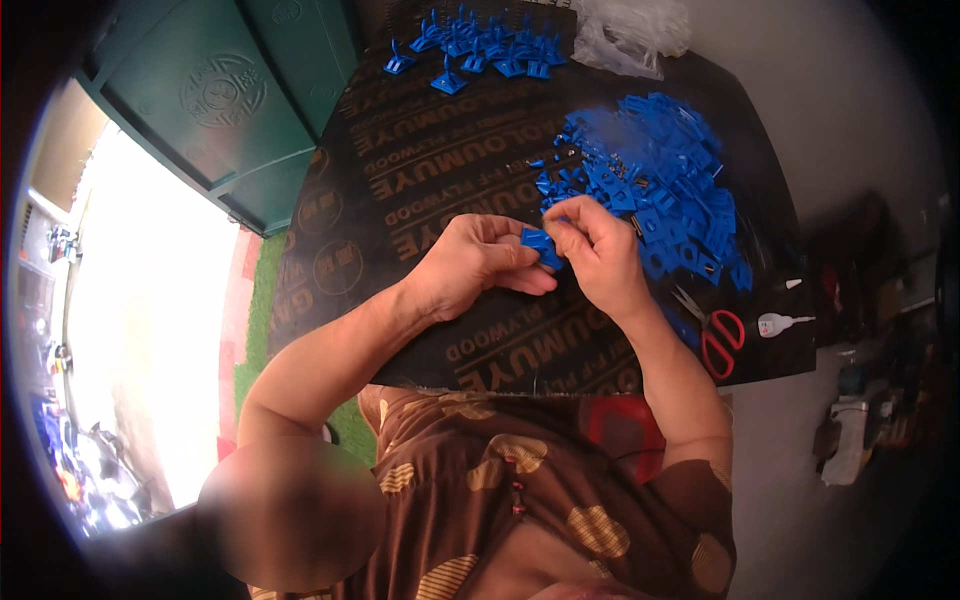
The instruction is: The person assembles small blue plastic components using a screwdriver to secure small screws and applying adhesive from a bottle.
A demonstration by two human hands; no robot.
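A small blue plastic piece (538,243) is pinched between the thumb and fingers of my left hand (485,255), above the middle of the dark plywood table (400,240). My right hand (597,255) meets it from the right, thumb and forefinger pressed together at the piece's upper edge. Whether a smaller part sits in that pinch, I cannot make out. Just beyond my right hand lies a large heap of loose blue plastic parts (690,200), with small metal bits (570,153) scattered along its left side.
Blue pieces with upright stems (490,45) stand grouped at the far edge, beside a crumpled clear plastic bag (635,30). Red-handled scissors (720,340), a small white squeeze bottle (782,325) and a white cap (794,284) lie at the right. A green door (220,100) stands beyond the table's left side.
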